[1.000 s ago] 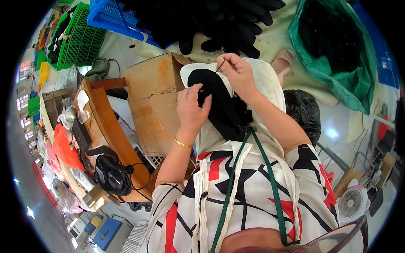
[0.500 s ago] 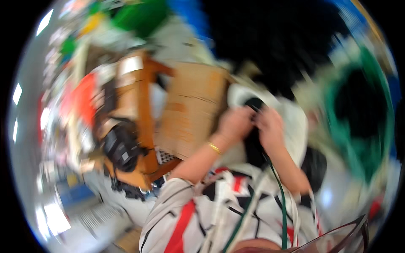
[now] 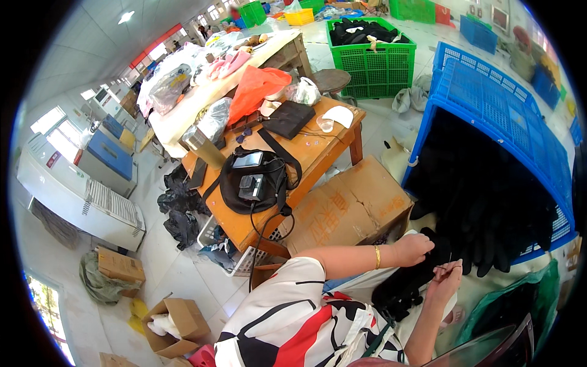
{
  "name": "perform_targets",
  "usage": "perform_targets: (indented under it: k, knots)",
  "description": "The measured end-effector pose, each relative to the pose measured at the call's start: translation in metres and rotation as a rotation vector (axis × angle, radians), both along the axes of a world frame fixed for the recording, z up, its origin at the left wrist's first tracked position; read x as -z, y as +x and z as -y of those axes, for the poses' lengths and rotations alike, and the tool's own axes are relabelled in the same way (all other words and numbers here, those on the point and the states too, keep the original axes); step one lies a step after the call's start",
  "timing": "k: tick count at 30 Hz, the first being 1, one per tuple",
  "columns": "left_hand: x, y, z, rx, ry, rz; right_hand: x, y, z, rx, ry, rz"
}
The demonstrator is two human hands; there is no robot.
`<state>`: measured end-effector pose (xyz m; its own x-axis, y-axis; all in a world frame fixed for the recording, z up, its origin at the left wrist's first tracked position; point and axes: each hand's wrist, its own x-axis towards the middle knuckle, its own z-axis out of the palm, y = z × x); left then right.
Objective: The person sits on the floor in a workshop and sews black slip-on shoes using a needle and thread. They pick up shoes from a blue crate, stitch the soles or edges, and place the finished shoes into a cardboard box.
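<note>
One soft black cloth (image 3: pixel 396 287), left hand (image 3: pixel 413 249) curled against it, grip unclear, right hand (image 3: pixel 447 282) pinching thin strand (image 3: pixel 438 267)

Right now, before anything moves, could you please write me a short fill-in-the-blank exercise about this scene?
1. The left hand and the right hand are at a piece of cloth coloured ____.
2. The person wears a gold-coloured bracelet on the ____ arm.
3. The large crate just right of the cardboard box is ____.
4. The crate beside the round stool is ____.

Missing words: black; left; blue; green.
</note>
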<state>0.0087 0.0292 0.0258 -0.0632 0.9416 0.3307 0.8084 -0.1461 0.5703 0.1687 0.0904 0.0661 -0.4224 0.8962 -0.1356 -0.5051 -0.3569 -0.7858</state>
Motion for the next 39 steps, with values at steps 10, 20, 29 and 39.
perform_targets:
  k: [10, 20, 29, 39]
  knots:
    - [0.011, 0.017, 0.015, 0.3, -0.296, -0.142, 0.031, 0.022, 0.004, 0.016, -0.239, -0.022]
    - [0.024, 0.05, 0.045, 0.323, 0.004, -0.128, 0.071, 0.074, -0.005, 0.19, -0.59, -0.061]
    - [0.042, 0.068, 0.044, 0.339, 0.085, -0.104, 0.05, 0.08, 0.02, 0.186, -0.376, -0.006]
    - [0.071, 0.086, 0.044, 0.324, -0.098, -0.136, 0.026, 0.069, 0.073, 0.031, 0.106, 0.295]
